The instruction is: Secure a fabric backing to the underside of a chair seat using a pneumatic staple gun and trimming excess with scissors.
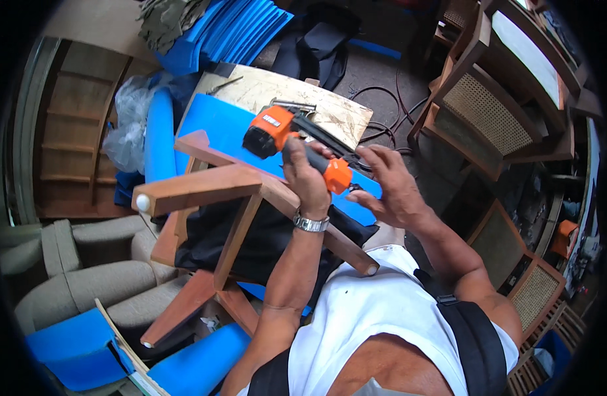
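Note:
My left hand [304, 173] is wrapped round the grip of an orange and black air nail gun or stapler [269, 125]; which of the two I cannot tell. A metal watch sits on that wrist. My right hand [392, 188] is beside the tool's tail end, its fingers curved and apart, the thumb close to the small air fitting [354, 189]. Below the tool lies an upturned wooden chair or stool frame [201, 188] with white glides on its leg ends. Black fabric [214, 231] shows between its legs.
Under the frame are a blue sheet [214, 125] and a pale board [297, 89] with a metal clamp. Beige cushions [99, 284] lie at left. Chairs with woven cane [488, 109] stand at right. A dark hose [389, 125] coils on the floor; blue foam sheets [237, 33] are stacked behind.

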`<state>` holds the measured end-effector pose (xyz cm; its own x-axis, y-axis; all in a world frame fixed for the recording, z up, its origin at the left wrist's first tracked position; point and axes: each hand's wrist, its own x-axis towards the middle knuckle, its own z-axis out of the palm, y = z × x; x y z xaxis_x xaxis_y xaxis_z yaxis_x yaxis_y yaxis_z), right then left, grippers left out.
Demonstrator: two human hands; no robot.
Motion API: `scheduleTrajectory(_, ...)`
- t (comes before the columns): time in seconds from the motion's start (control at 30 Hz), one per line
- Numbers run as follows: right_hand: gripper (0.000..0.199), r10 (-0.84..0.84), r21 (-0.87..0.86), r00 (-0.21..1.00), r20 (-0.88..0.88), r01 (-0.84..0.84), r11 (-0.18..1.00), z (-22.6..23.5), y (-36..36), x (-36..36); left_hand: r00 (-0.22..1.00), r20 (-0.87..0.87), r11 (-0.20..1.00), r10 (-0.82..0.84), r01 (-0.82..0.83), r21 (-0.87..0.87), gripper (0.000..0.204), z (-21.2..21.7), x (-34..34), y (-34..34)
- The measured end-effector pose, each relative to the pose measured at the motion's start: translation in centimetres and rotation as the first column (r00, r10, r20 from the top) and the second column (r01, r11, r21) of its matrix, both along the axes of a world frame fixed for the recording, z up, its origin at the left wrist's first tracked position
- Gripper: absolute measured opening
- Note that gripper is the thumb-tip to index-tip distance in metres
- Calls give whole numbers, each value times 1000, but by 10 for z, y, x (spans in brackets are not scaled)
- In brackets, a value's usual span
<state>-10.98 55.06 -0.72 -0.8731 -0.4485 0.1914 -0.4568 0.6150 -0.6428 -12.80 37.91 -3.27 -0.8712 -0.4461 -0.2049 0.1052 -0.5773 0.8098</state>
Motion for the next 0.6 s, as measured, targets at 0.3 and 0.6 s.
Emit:
scheduleTrajectory(0.3, 45, 156, -521, 796, 585, 221, 824, -24, -34, 88, 983, -154, 991, -96, 108, 75, 32, 33, 39, -43)
scheduleTrajectory(0.6, 20, -345, -40, 878, -333, 352, 935, 33, -127, 178, 999, 38, 996, 34, -30, -86, 29, 56, 108, -74)
